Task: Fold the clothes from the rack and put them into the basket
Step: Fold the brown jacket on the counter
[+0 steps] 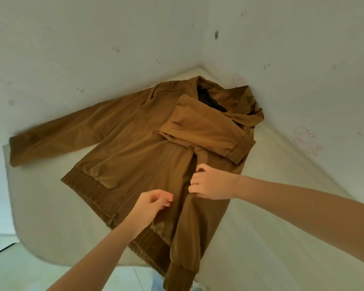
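A brown hooded jacket (135,143) lies spread front-up on a pale mattress (282,238) in the corner of a room. Its left sleeve stretches out flat toward the left wall. The other sleeve is folded across the chest, its ribbed cuff near the right edge. My right hand (212,182) grips a bunched fold of the jacket's right side, lifting a ridge of fabric that runs down to the hem. My left hand (153,203) hovers just above the jacket's lower front with fingers loosely curled, holding nothing. Neither a rack nor a basket is in view.
Two marked white walls (93,49) meet behind the hood and close in the mattress on the left and right. The mattress edge drops to a light floor (19,269) at the lower left. The jacket's hem hangs over the near mattress edge.
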A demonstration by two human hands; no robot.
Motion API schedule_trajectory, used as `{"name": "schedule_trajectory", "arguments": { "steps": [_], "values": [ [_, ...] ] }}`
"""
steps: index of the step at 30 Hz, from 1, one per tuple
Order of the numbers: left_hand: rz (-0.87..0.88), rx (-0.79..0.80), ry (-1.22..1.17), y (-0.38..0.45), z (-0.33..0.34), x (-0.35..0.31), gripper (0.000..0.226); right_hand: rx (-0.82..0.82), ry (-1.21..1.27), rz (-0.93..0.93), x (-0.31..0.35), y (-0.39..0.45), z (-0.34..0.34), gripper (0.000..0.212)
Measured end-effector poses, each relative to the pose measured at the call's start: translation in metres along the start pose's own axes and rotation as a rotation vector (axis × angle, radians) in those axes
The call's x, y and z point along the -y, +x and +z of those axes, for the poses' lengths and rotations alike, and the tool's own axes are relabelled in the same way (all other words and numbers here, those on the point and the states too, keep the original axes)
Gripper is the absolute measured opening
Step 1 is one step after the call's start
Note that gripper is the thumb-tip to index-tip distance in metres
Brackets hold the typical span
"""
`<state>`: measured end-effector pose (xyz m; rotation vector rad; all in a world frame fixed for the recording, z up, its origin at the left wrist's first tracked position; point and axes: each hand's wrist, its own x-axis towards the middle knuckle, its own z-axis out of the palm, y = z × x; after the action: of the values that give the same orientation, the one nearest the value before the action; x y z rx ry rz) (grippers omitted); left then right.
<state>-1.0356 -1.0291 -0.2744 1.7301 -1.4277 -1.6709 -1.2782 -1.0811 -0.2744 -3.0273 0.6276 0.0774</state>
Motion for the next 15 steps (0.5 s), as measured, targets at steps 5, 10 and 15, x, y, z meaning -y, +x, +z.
{"name": "schedule_trajectory", "arguments": {
  "steps": [5,10,15],
  "values": [
    [-0.357,0.162,-0.362,-0.046,-0.014,-0.001,0.058,-0.162,0.214,0.31,-0.012,0.031,-0.019,0.036],
    [-0.343,0.154,-0.861,-0.055,-0.046,0.028,0.085,-0.114,0.224,0.773,-0.021,0.074,-0.01,0.034],
    [-0.258,0.119,-0.708,-0.061,-0.049,0.055,0.113,0.053,0.096,0.788,-0.007,0.092,0.008,0.033]
  ]
}}
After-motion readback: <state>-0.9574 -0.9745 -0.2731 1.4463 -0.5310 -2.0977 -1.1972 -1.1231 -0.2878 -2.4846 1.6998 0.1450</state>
